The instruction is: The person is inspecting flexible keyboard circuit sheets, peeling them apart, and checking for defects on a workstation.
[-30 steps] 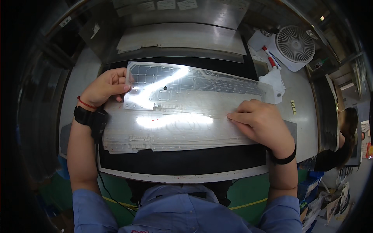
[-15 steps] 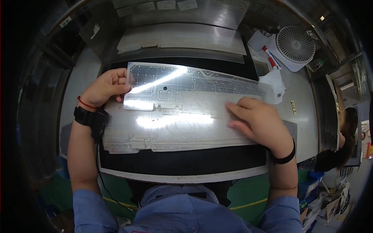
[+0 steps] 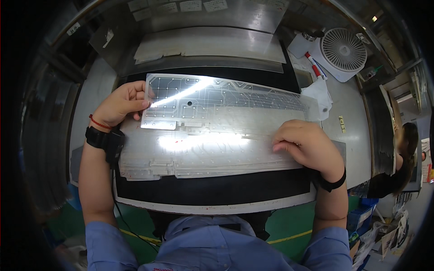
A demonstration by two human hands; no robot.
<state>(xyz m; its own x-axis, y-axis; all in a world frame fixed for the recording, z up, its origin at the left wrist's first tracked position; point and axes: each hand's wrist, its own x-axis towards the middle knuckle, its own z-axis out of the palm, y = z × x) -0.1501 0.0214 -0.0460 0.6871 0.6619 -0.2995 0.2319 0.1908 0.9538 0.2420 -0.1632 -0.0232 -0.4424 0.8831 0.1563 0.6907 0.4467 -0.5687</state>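
My left hand pinches the left edge of a clear keyboard membrane sheet between thumb and fingers. Fine circuit lines and dots cover the sheet, and a small dark round spot shows on it. Its left end is tilted up; toward the right it lies over a stack of similar translucent sheets. Bright reflections hide parts of both. Over the right part of the stack is my right hand, fingers curled in toward the thumb, with nothing visible between them.
A black mat lies beneath the stack. Behind stands a metal holder with more sheets. At the back right are a white fan, a red marker and a crumpled white cloth. Another person is at the far right.
My right hand has drawn back a little to the right, and its stretched fingers have curled in. My left hand and the held sheet have shifted only slightly.
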